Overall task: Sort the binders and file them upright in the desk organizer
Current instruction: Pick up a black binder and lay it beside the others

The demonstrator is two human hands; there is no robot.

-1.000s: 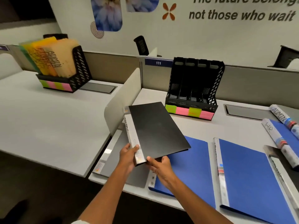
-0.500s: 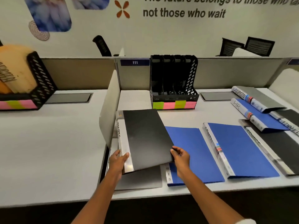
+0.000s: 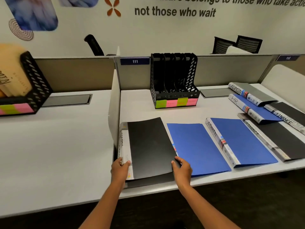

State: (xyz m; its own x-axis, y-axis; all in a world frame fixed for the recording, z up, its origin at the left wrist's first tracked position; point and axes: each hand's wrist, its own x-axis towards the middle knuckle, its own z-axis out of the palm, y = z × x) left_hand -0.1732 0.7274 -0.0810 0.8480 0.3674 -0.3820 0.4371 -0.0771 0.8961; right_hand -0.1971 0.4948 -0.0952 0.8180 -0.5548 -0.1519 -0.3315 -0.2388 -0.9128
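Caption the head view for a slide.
Both hands, left and right, hold a black binder before the empty desk organizer.

Organizer stands behind binders lying side by side on desk; divider at left.

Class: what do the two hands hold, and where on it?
Flat black plastic binder: left hand grips its white spine's near end; right hand its near right corner.

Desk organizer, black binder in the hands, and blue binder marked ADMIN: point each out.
desk organizer [image 3: 191, 75], head view, perforated right wall
black binder [image 3: 148, 146], head view, middle of front cover
blue ADMIN binder [image 3: 244, 141], head view, blue cover
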